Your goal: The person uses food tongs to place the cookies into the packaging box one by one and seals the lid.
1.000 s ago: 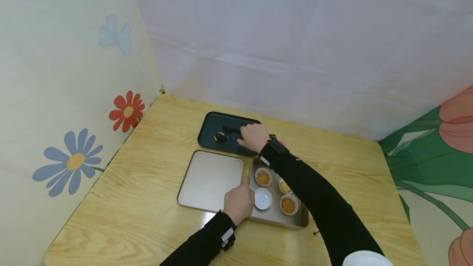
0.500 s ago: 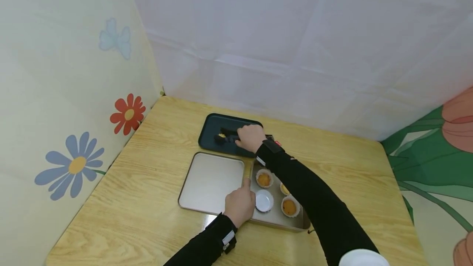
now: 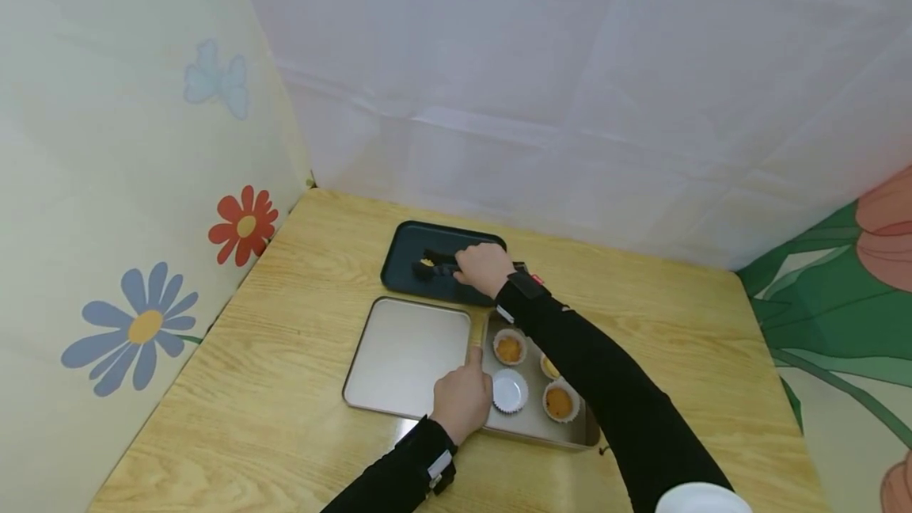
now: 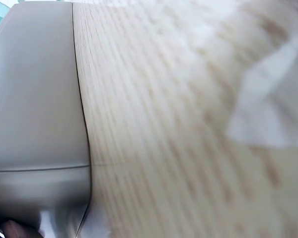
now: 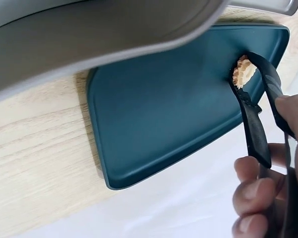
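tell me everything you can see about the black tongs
The black tongs look like matte plastic, with two long flat arms ending in rounded, scoop-like tips. The right hand grips the arms near their rear, fingers curled round them. The tips are closed on a small golden-brown pastry, pinched between them. In the head view the tongs lie low over the dark teal tray, pointing away from the hand toward the tray's left part. Whether the tips touch the tray cannot be told.
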The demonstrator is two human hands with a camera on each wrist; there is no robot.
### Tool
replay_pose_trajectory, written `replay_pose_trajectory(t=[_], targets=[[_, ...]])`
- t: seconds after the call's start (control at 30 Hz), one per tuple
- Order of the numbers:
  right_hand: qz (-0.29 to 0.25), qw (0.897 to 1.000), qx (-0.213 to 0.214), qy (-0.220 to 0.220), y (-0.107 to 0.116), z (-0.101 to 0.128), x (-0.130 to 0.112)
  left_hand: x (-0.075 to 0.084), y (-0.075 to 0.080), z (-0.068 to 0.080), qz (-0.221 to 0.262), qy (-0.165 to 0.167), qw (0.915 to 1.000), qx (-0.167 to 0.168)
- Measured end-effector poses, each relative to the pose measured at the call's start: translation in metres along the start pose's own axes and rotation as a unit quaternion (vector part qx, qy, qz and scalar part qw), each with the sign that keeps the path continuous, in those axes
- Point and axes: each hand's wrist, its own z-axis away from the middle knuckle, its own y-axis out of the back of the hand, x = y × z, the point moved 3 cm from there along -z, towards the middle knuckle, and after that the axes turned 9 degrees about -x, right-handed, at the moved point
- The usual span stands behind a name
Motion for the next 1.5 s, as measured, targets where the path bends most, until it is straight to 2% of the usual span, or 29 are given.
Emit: replay_pose_trajectory(t=[0.37, 0.6, 0.97, 1.13, 1.3, 1.5], targets=[[-0.047, 0.999, 0.026, -0.001, -0.008, 0.005, 0.01, -0.005, -0.003, 0.0, -0.003, 0.004, 0.9999, -0.013], [-0.105, 0.993, 0.056, -0.014, 0.0, 0.028, 0.024, -0.007, -0.004, -0.003, -0.001, -0.007, 0.9999, -0.011], [-0.15, 0.979, 0.129, -0.047, 0.007, 0.096, 0.041, -0.019, -0.002, -0.008, -0.016, 0.003, 0.9997, -0.021], [-0.158, 0.976, 0.131, -0.069, 0.001, 0.137, 0.036, -0.026, 0.002, -0.01, -0.022, 0.005, 0.9995, -0.02], [-0.166, 0.974, 0.121, -0.094, -0.015, 0.176, 0.024, -0.033, 0.009, -0.015, -0.026, 0.01, 0.9996, -0.011], [-0.12, 0.98, 0.114, -0.109, -0.037, 0.208, 0.004, -0.04, 0.015, -0.021, -0.022, 0.019, 0.9995, -0.014]])
